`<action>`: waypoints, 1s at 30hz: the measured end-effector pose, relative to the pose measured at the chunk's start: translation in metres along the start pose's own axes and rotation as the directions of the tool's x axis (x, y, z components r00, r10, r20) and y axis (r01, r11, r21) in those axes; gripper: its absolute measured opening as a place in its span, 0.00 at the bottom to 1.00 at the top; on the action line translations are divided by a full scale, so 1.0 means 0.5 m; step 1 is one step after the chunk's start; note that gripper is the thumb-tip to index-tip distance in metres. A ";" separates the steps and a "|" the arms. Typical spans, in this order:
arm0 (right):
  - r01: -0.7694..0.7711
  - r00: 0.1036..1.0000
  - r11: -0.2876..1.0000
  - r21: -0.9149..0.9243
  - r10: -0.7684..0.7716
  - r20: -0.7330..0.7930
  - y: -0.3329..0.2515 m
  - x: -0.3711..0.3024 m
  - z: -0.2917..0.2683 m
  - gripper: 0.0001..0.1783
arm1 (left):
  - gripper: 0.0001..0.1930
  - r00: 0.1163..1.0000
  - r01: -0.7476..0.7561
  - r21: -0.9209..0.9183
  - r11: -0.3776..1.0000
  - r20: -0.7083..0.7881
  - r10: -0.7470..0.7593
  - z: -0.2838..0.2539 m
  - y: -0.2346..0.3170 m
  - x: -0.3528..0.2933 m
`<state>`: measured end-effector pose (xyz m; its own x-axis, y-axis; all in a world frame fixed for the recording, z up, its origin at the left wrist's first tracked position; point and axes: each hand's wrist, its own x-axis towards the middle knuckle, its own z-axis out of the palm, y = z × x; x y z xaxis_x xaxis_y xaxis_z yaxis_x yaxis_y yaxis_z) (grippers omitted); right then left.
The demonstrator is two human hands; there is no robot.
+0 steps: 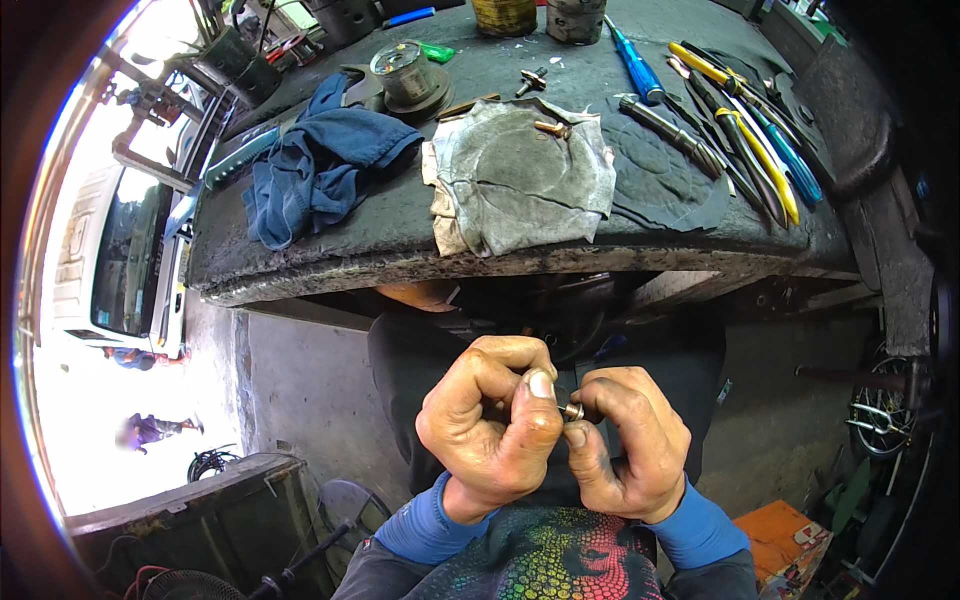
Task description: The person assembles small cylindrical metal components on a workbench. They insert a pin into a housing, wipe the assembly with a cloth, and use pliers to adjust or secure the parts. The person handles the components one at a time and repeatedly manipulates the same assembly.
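Observation:
In front of my torso, below the bench edge, both hands meet around a small shiny metal part point(571, 411) with a rounded end. My left hand point(488, 418) is closed, thumb pressed toward the bent forefinger at the part's left side. From the right, my right hand point(632, 440) pinches it between thumb and fingertips. Fingers cover most of the part, so its exact kind is hidden. On the bench ahead lies a stained grey cloth point(520, 200), with a small copper-coloured metal piece point(552, 129) on it.
The dark workbench point(300, 280) holds a crumpled blue cloth point(330, 165), a round metal piece point(405, 75), and a small dark metal fitting point(532, 82). At right lie a blue-handled screwdriver point(637, 65), a metal rod point(675, 135) and yellow-handled tools point(765, 165). An orange box point(780, 540) stands lower right.

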<state>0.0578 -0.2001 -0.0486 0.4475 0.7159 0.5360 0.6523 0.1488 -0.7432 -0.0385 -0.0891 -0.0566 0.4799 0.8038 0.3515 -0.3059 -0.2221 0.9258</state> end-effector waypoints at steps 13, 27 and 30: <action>-0.236 0.971 0.948 0.214 0.240 0.006 0.017 0.025 -0.051 0.20 | 0.11 0.978 0.187 -0.138 0.972 -0.062 -0.197 0.014 -0.020 0.030; -0.226 0.956 0.550 -0.804 0.284 -0.075 0.232 0.270 -0.291 0.19 | 0.10 0.991 0.082 -0.331 0.940 0.127 -0.041 0.063 -0.101 0.302; -0.262 0.926 0.545 -0.796 0.374 -0.049 0.237 0.293 -0.300 0.20 | 0.13 0.998 0.048 -0.289 0.956 0.059 -0.033 0.070 -0.134 0.319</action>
<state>0.2924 -0.1799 0.0021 0.6884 0.6853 0.2377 0.7253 -0.6498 -0.2273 0.0871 0.0348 -0.0576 0.5370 0.7769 0.3287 -0.5072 -0.0140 0.8617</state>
